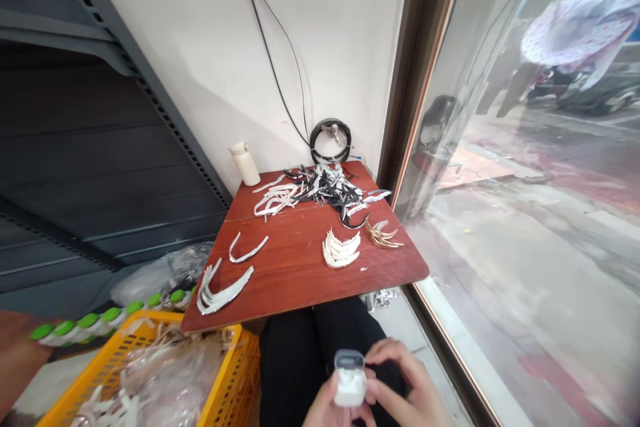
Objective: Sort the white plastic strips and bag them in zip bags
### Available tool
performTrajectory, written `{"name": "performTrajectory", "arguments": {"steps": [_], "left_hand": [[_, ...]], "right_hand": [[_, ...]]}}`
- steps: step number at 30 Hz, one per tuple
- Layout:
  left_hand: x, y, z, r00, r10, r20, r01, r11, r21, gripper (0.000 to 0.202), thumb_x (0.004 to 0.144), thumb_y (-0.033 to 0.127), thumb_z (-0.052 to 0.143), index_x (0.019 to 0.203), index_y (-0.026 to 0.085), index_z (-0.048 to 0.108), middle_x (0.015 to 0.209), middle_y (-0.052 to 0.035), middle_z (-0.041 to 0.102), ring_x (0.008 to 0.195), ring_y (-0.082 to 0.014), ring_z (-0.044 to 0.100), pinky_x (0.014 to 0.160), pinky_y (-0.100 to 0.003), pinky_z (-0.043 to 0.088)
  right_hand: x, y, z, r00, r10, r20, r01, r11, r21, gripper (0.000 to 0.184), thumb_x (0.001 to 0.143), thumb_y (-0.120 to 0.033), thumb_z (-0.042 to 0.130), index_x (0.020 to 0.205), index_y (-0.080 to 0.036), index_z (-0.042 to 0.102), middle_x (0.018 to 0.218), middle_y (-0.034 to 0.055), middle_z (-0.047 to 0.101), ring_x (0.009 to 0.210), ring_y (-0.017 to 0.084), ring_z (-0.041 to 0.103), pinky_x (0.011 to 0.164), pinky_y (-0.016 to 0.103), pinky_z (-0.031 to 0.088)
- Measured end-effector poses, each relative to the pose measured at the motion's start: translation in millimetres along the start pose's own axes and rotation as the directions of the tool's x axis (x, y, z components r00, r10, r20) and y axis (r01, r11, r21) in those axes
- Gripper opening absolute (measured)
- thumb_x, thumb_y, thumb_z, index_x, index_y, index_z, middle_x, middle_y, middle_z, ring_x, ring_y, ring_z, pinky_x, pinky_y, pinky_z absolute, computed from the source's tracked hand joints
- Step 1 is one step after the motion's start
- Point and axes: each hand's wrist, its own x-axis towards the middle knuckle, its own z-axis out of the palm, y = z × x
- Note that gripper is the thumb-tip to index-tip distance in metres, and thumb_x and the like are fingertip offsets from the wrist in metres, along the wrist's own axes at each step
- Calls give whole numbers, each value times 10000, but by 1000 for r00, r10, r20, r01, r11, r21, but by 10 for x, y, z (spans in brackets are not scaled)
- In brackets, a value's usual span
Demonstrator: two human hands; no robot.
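Observation:
Low in the head view, over dark-trousered legs, a small white earbud case (350, 388) stands with its greyish lid up. My left hand (325, 407) is closed around the case from the left and below. My right hand (407, 380) has its thumb and fingers against the right side of the case and lid. What sits inside the case is too small to make out. Beyond the hands is a red-brown table (295, 267) with curved white strips (225, 295), a cream bundle of strips (341, 249) and gold strips (384, 237).
A tangled pile of black and silver strips (333, 187) lies at the table's back, near a cream bottle (245, 164) and a coiled black cable (330, 140). At left are a yellow crate (245, 363), green-capped containers (93, 321) and a blurred person's arm (23, 360). Glass (500, 213) borders the right.

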Motion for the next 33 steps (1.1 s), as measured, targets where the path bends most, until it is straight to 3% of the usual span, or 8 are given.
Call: {"name": "performTrajectory", "arguments": {"steps": [4, 8, 12, 15, 19, 24, 29, 33], "left_hand": [[47, 180, 250, 994, 107, 38, -103, 991, -79, 529, 847, 597, 550, 1097, 158, 707, 837, -87, 664, 710, -155, 612, 551, -238, 542], [49, 389, 458, 967, 253, 36, -255, 960, 115, 525, 849, 580, 555, 1124, 154, 693, 933, -106, 649, 753, -170, 599, 576, -269, 556], [16, 539, 499, 957, 259, 134, -290, 897, 335, 659, 789, 642, 590, 1214, 142, 650, 902, -111, 647, 755, -194, 614, 622, -311, 548], [0, 601, 458, 961, 210, 180, -272, 840, 469, 720, 804, 643, 573, 1316, 137, 576, 763, -78, 647, 674, -179, 624, 654, -319, 524], [20, 638, 397, 970, 160, 185, -233, 829, 508, 774, 806, 681, 527, 1345, 125, 545, 625, -17, 560, 560, -138, 559, 602, -311, 520], [49, 646, 387, 977, 152, 150, -209, 825, 525, 716, 809, 653, 550, 1328, 160, 569, 852, -69, 593, 576, -95, 499, 599, -329, 557], [80, 640, 389, 981, 154, 119, -193, 858, 476, 683, 828, 630, 546, 1312, 150, 582, 863, -78, 594, 547, -65, 422, 556, -309, 568], [105, 645, 373, 985, 153, 80, -173, 877, 449, 607, 840, 597, 557, 1238, 146, 637, 904, -93, 604, 540, -54, 398, 537, -301, 578]], "right_hand": [[162, -248, -1, 1000, 17, 21, -18, 997, 77, 87, 881, -268, 630, 946, -218, 600, 1014, 77, 650, 956, 200, 630, 837, 310, 511], [319, -418, -61, 998, 34, 60, -37, 998, 57, 156, 843, -233, 695, 982, -226, 623, 1068, 60, 653, 1011, 192, 614, 899, 313, 482], [441, -501, -150, 996, -20, 89, 10, 993, 114, 173, 770, -264, 781, 818, -203, 626, 912, 41, 655, 884, 183, 629, 825, 305, 498], [517, -457, -200, 990, -67, 125, 52, 991, 122, 229, 708, -278, 833, 764, -199, 626, 830, 29, 635, 824, 177, 620, 788, 309, 504], [577, -320, -214, 984, -102, 148, 86, 990, 111, 216, 725, -301, 821, 855, -206, 678, 947, 67, 661, 935, 206, 632, 793, 322, 525], [625, -175, -192, 983, -63, 173, 39, 990, 138, 239, 726, -301, 817, 905, -214, 684, 1002, 66, 683, 961, 215, 653, 828, 352, 538], [712, -41, -145, 972, -218, 84, 203, 966, 159, 241, 709, -303, 833, 815, -214, 634, 823, 4, 707, 873, 170, 639, 1128, 478, 299], [716, 64, -80, 982, -182, 56, 170, 971, 169, 260, 736, -321, 809, 796, -213, 580, 792, 4, 705, 812, 161, 637, 1125, 485, 306]]}}
